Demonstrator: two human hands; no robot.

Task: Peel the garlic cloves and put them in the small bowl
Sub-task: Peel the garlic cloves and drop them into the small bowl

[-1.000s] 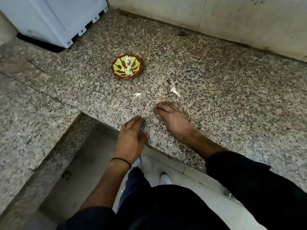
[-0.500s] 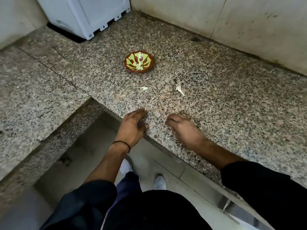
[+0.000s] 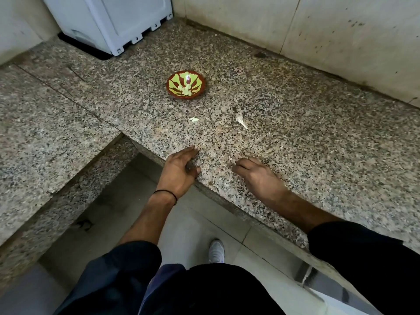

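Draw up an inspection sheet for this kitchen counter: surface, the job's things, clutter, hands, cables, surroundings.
Surface: speckled granite counter, dry, with a second slab joining at the left.
Job's things: small bowl, red-brown with a yellow-green pattern, upright, pale pieces inside; no unpeeled cloves seen.
Clutter: a pale scrap and a papery skin lie loose between the bowl and the hands.
Hands: left hand rests on the counter edge; right hand rests on the counter, fingers loosely curled; neither holds anything visible.
Cables: nothing seen.
Surroundings: white appliance in the back left corner, stained wall, white shoe on the tiled floor.
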